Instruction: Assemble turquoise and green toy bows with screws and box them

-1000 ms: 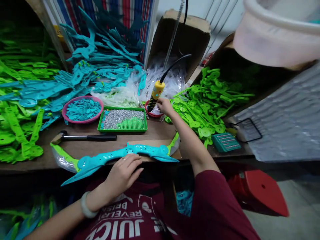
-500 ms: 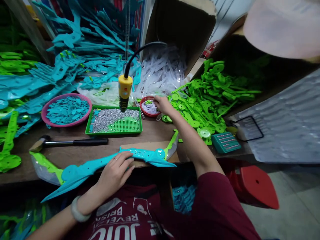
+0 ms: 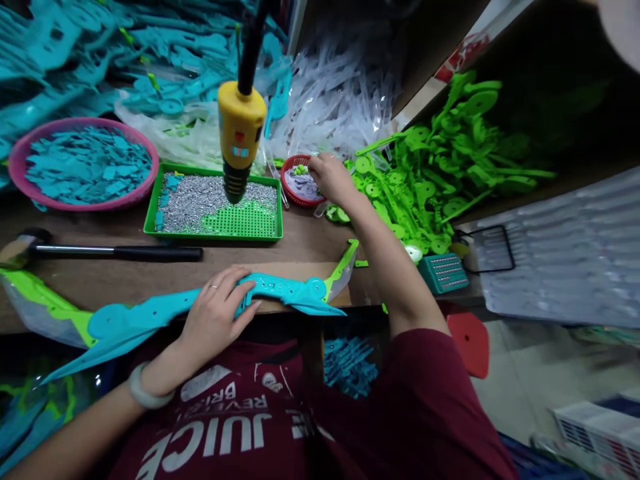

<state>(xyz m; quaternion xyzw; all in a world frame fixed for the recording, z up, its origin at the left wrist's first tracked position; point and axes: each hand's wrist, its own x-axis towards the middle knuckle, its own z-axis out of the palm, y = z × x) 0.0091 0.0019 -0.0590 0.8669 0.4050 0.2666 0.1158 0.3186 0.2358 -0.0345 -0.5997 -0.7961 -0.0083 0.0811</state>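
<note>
A turquoise plastic toy bow [image 3: 170, 300] with lime-green ends lies along the front edge of the bench. My left hand [image 3: 215, 307] is wrapped over its middle, fingers closed around the grip part. My right hand [image 3: 333, 179] is at the rim of a small red basket [image 3: 284, 180], its bent fingertips dipping in among pale lilac and green small parts [image 3: 299, 181]. Whatever those fingertips pinch is hidden. A yellow-and-black electric screwdriver [image 3: 241, 127] hangs above a green tray [image 3: 215, 235] that holds many small silver screws [image 3: 193, 203].
A hammer [image 3: 115, 252] lies left of the tray. Behind it stands a pink basin [image 3: 150, 150] of turquoise pieces. Heaps of turquoise parts [image 3: 200, 60], clear strips [image 3: 340, 87] and lime-green parts [image 3: 425, 180] line the back. A teal box [image 3: 444, 273] sits at right.
The camera view has shifted closer to the bench. My right hand has stayed at the red basket, fingertips still inside. My left hand keeps its hold on the toy bow.
</note>
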